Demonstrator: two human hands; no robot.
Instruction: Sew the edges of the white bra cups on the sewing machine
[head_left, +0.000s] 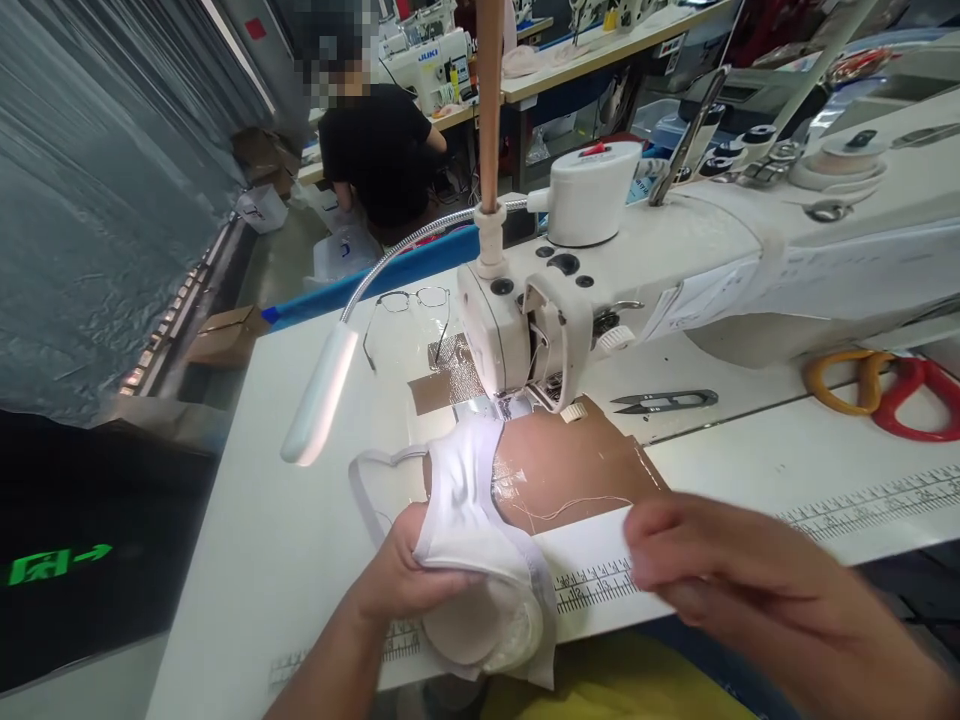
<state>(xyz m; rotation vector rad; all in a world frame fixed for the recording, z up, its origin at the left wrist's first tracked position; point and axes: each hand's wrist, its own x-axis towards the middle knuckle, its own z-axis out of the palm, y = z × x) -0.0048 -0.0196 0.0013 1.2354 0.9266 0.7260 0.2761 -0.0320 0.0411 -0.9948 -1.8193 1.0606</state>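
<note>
My left hand [405,575] grips a white padded garment piece [480,540] with a white strap [371,490], near the front edge of the sewing table [262,520]. The far end of the piece lies under the needle area of a white sewing machine [540,320]. My right hand [735,580] hovers to the right of the garment over the printed ruler strip [862,505], fingers curled together, blurred. A thin thread [570,508] trails across the brown taped patch [570,460] on the table.
Thread snips [664,402] lie right of the needle. Orange and red scissors [885,390] sit at the far right. Eyeglasses [416,300] and a gooseneck lamp [319,395] are on the left. A person in black [379,150] works at another machine behind.
</note>
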